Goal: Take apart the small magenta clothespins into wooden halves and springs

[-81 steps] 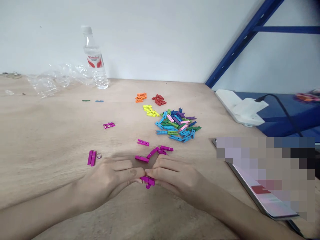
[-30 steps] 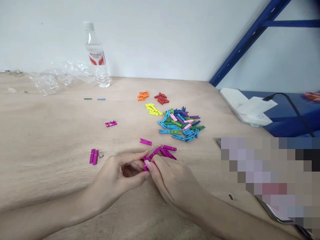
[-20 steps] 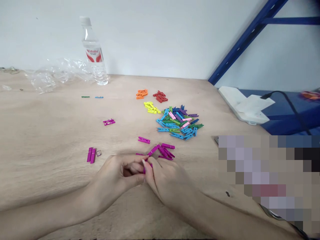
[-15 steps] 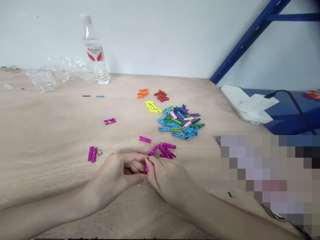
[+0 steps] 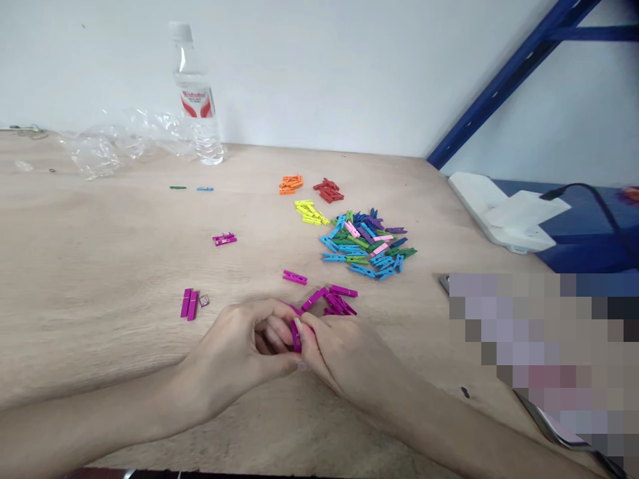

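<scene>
Both hands meet at the front middle of the table, closed around a magenta clothespin (image 5: 296, 336) that shows only in part. My left hand (image 5: 244, 349) curls its fingers around it, with the thumb below. My right hand (image 5: 339, 352) pinches it from the other side. Just beyond the fingers lies a small pile of magenta clothespins (image 5: 341, 304), with a single magenta clothespin (image 5: 295, 277) apart from it. To the left are two loose magenta clothespin halves (image 5: 189, 304) side by side and a metal spring (image 5: 204, 301). Another magenta clothespin (image 5: 224, 239) lies farther back.
Behind are piles of orange clothespins (image 5: 291, 184), red clothespins (image 5: 328, 190), yellow clothespins (image 5: 311, 213) and mixed-colour clothespins (image 5: 369, 245). A water bottle (image 5: 198, 100) stands by crumpled clear plastic (image 5: 114, 143). A white device (image 5: 504, 213) with a cable sits at the right, near a blurred-out area.
The whole scene has shifted slightly to the right as the camera moved. Both hands keep gripping the magenta clothespin, and slightly more of it shows between the fingers.
</scene>
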`<state>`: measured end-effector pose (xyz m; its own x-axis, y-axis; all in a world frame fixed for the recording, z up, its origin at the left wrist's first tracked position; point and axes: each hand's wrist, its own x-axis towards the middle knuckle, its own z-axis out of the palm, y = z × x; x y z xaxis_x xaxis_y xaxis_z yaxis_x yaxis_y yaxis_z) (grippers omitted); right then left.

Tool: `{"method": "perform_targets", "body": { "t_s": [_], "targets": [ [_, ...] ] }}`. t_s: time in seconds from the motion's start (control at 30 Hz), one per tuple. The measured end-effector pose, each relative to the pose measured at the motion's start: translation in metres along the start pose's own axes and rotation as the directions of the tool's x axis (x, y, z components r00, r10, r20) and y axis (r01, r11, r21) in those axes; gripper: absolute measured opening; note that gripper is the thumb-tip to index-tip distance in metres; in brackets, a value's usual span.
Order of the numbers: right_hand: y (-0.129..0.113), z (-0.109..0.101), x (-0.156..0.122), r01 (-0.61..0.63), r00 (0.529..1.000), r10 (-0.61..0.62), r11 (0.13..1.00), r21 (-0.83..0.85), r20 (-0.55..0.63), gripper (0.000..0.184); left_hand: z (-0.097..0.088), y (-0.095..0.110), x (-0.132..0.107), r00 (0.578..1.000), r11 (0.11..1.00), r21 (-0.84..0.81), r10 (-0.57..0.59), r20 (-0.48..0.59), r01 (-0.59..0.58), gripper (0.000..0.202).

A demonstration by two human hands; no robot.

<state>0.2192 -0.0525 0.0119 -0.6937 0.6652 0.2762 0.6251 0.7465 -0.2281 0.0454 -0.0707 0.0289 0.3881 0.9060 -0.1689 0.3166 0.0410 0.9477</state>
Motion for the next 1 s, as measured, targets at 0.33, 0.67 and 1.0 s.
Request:
{"method": "perform_targets", "body": {
  "t_s": [0.33,0.67,1.0],
  "targets": [
    [0.002,-0.006,0.000,-0.218,0.974,0.185,0.928,0.303,0.134,0.034,0.003,0.002,-0.009,0.992,0.992,0.097,0.086,-0.092,-0.077,0.029],
    [0.006,-0.033,0.001,-0.405,0.902,0.179,0.660,0.632,0.392,0.050,-0.009,0.001,-0.007,0.955,0.917,0.286,0.296,-0.020,-0.278,0.011],
    [0.002,-0.023,0.004,-0.486,0.873,0.179,0.226,0.844,0.454,0.041,-0.011,0.002,-0.008,0.988,0.977,0.149,0.156,0.003,-0.154,0.029]
  ]
}}
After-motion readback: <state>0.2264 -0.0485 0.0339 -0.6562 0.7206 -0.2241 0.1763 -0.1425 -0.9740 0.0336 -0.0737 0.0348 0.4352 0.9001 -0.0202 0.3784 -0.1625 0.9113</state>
